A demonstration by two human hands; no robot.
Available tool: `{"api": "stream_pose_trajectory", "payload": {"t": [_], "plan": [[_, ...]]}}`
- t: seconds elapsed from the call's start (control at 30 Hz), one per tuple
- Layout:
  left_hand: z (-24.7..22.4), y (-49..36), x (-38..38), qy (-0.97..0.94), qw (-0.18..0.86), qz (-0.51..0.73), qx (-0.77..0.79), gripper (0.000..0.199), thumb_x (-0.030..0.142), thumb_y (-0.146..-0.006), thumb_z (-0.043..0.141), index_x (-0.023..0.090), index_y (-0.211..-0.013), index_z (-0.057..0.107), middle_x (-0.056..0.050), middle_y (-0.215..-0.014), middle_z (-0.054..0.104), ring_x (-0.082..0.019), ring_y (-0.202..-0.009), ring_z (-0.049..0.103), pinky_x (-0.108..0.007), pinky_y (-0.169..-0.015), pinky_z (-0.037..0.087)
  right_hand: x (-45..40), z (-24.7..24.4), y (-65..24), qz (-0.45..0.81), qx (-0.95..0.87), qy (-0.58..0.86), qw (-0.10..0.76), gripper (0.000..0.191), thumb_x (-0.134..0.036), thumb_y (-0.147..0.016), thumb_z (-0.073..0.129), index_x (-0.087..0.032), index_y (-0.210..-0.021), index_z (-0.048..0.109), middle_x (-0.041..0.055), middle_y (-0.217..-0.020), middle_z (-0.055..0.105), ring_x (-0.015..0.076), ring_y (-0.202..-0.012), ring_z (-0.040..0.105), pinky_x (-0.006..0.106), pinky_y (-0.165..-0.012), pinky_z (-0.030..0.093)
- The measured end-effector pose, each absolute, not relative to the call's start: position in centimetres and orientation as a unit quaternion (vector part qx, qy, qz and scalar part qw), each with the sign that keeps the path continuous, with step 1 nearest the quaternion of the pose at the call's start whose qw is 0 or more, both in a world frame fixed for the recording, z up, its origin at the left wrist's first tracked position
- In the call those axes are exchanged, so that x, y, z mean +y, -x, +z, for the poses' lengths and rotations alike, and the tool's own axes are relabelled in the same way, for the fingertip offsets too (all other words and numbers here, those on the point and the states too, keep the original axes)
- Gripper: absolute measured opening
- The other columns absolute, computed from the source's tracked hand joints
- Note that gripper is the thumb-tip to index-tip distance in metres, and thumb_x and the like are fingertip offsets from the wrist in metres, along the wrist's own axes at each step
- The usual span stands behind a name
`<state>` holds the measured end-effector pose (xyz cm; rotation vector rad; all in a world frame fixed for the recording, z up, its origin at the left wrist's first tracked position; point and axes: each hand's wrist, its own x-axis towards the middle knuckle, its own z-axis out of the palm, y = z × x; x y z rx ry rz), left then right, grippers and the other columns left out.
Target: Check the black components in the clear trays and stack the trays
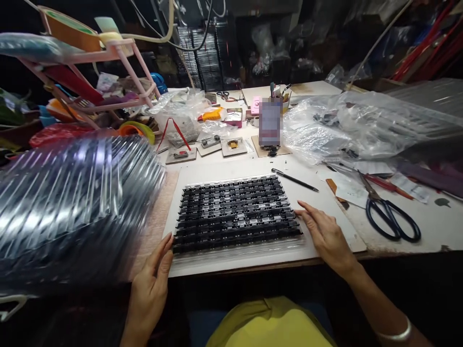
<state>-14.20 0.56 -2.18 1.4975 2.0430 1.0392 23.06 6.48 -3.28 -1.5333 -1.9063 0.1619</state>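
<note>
The fingers [164, 250] of the left hand [150, 289] are held flat and loose against the near left corner of the black tray [235, 214]. Nothing is gripped. The right hand [325, 233] is laid open too, fingertips touching the tray's right edge. The tray is set on a white board [318, 202] in the middle of the table. A pen [294, 180] is seen just behind it. Scissors [388, 214] are placed further right. A phone [270, 123] is stood up at the back.

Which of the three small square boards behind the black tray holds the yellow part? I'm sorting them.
The rightmost board, nearest the upright phone. The middle board and left board carry dark or grey pieces instead.
</note>
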Motion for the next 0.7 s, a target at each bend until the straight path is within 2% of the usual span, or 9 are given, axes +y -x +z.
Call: {"api": "stream_pose_trajectory", "payload": {"t": [0.07, 0.13, 0.2, 0.3, 0.37, 0.43, 0.53, 0.6, 0.7], "plan": [[-2.2, 14.1, 0.6, -0.542, 0.191, 0.369, 0.731, 0.045, 0.049, -0.086, 0.048, 0.024, -0.122, 0.057, -0.004, -0.127, 0.06, -0.022, -0.123, 0.049, -0.041, -0.109, 0.032, 9.2, -3.3, -24.2, -0.021, -0.752, 0.594, 0.285, 0.031, -0.031, -0.096, 0.039, -0.017, -0.117, 0.056, 0.0096, -0.1, 0.066, 0.0254, -0.091, 0.058, 0.041, -0.077, 0.039], [-2.2, 14.1, 0.5, -0.545, 0.182, 0.365, 0.733, 0.047, 0.049, -0.086, 0.047, 0.023, -0.123, 0.057, -0.005, -0.128, 0.059, -0.022, -0.123, 0.049, -0.041, -0.11, 0.031, 12.5, -3.4, -25.4, -0.116, -0.761, 0.609, 0.191, 0.03, -0.03, -0.092, 0.042, -0.015, -0.11, 0.059, 0.0141, -0.103, 0.063, 0.0297, -0.09, 0.055, 0.044, -0.073, 0.037], [-2.2, 14.1, 0.4, -0.546, 0.18, 0.361, 0.734, 0.048, 0.05, -0.085, 0.047, 0.023, -0.124, 0.056, -0.005, -0.129, 0.059, -0.023, -0.124, 0.048, -0.042, -0.11, 0.03, 15.5, -3.5, -26.7, -0.141, -0.767, 0.608, 0.149, 0.023, -0.025, -0.089, 0.045, -0.013, -0.095, 0.064, 0.015, -0.093, 0.063, 0.0292, -0.083, 0.054, 0.042, -0.069, 0.037], [-2.3, 14.5, 0.0, -0.546, 0.186, 0.361, 0.733, 0.048, 0.05, -0.085, 0.047, 0.024, -0.124, 0.056, -0.004, -0.13, 0.057, -0.023, -0.125, 0.046, -0.042, -0.11, 0.029, 17.9, -3.3, -29.1, -0.148, -0.776, 0.597, 0.139, 0.022, -0.016, -0.086, 0.044, -0.014, -0.074, 0.062, 0.0114, -0.074, 0.06, 0.024, -0.07, 0.053, 0.037, -0.063, 0.034], [-2.4, 14.9, -0.2, -0.542, 0.193, 0.361, 0.734, 0.048, 0.051, -0.084, 0.048, 0.025, -0.123, 0.057, -0.003, -0.13, 0.058, -0.024, -0.125, 0.047, -0.043, -0.11, 0.029, 17.9, -2.9, -31.0, -0.165, -0.765, 0.604, 0.15, 0.028, -0.017, -0.089, 0.041, -0.014, -0.069, 0.061, 0.012, -0.069, 0.058, 0.0233, -0.067, 0.053, 0.037, -0.062, 0.033], [-2.5, 15.3, -0.1, -0.536, 0.197, 0.361, 0.738, 0.048, 0.052, -0.083, 0.049, 0.026, -0.121, 0.058, -0.003, -0.128, 0.059, -0.025, -0.124, 0.048, -0.044, -0.11, 0.029, 16.5, -2.4, -32.5, -0.19, -0.738, 0.624, 0.175, 0.037, -0.025, -0.094, 0.035, -0.012, -0.073, 0.062, 0.0162, -0.071, 0.058, 0.0263, -0.07, 0.055, 0.04, -0.062, 0.032], [-2.7, 15.6, 0.6, -0.54, 0.191, 0.368, 0.732, 0.046, 0.051, -0.083, 0.05, 0.027, -0.121, 0.058, -0.003, -0.126, 0.061, -0.025, -0.123, 0.049, -0.045, -0.109, 0.031, 12.7, -2.0, -32.1, -0.21, -0.705, 0.637, 0.232, 0.044, -0.038, -0.097, 0.029, -0.01, -0.095, 0.063, 0.0208, -0.085, 0.062, 0.0305, -0.079, 0.057, 0.043, -0.065, 0.035], [-2.9, 15.4, 1.3, -0.55, 0.182, 0.377, 0.723, 0.045, 0.05, -0.084, 0.05, 0.026, -0.122, 0.058, -0.003, -0.126, 0.061, -0.024, -0.123, 0.049, -0.043, -0.108, 0.033, 9.8, -2.2, -29.7, -0.164, -0.733, 0.604, 0.267, 0.038, -0.039, -0.098, 0.031, -0.016, -0.108, 0.059, 0.013, -0.089, 0.066, 0.0246, -0.08, 0.061, 0.038, -0.069, 0.042], [-2.8, 14.8, 2.1, -0.556, 0.165, 0.379, 0.722, 0.045, 0.048, -0.085, 0.048, 0.023, -0.122, 0.058, -0.006, -0.127, 0.06, -0.024, -0.122, 0.05, -0.042, -0.107, 0.035, 6.5, -3.1, -25.1, 0.048, -0.764, 0.56, 0.319, 0.03, -0.036, -0.098, 0.037, -0.023, -0.119, 0.053, 0.0057, -0.104, 0.066, 0.0214, -0.094, 0.062, 0.037, -0.076, 0.048]]}}
